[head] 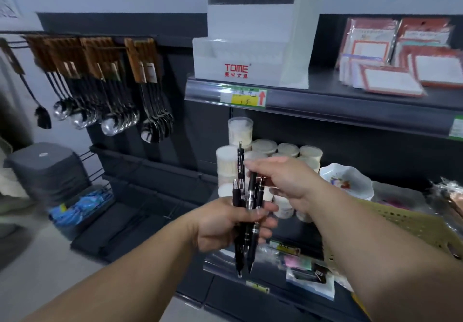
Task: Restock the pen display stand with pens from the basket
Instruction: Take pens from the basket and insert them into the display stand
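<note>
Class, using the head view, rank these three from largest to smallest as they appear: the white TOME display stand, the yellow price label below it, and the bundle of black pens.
1. white TOME display stand
2. bundle of black pens, though nearness to the camera enlarges it
3. yellow price label

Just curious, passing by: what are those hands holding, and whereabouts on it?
The left hand grips a bundle of black pens around their middles; the right hand pinches one pen near its upper end.

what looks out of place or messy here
The pens in the left hand are an uneven bundle, one sticking well above the rest. The display stand has bare-looking lower tiers while its top row holds pens. Nothing looks spilled.
</note>
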